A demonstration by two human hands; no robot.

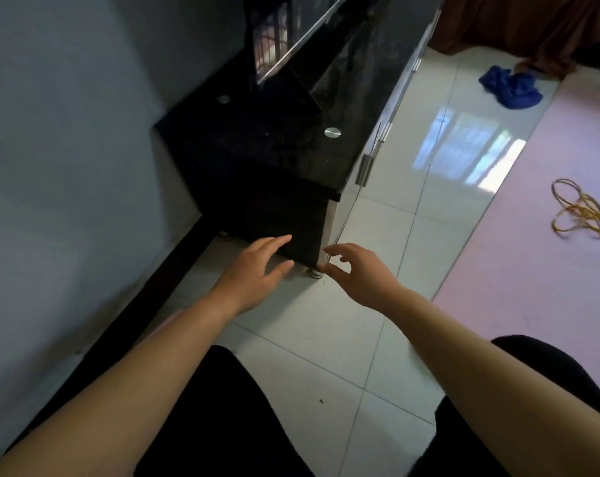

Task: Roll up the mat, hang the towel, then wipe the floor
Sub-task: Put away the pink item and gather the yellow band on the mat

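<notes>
Both empty: left hand [257, 266] open, fingers straight, at the lower side of the glossy black cabinet [267, 160]; right hand [357, 273] loosely spread, fingertips [327, 251] just beside the cabinet's corner foot [315, 271] and thin glass door edge [346, 215], contact unclear. Pink mat [532, 263], smooth and matte, lies flat and unrolled to the right, well apart from both hands, thin yellow loops [587, 215] on it; blue towel [510, 87] sits crumpled on the shiny white tile floor [326, 339] near a brown curtain [532, 29]. Risks, my read: hard glass edge could nick the right fingers, and loops left on the mat would get rolled inside.
</notes>
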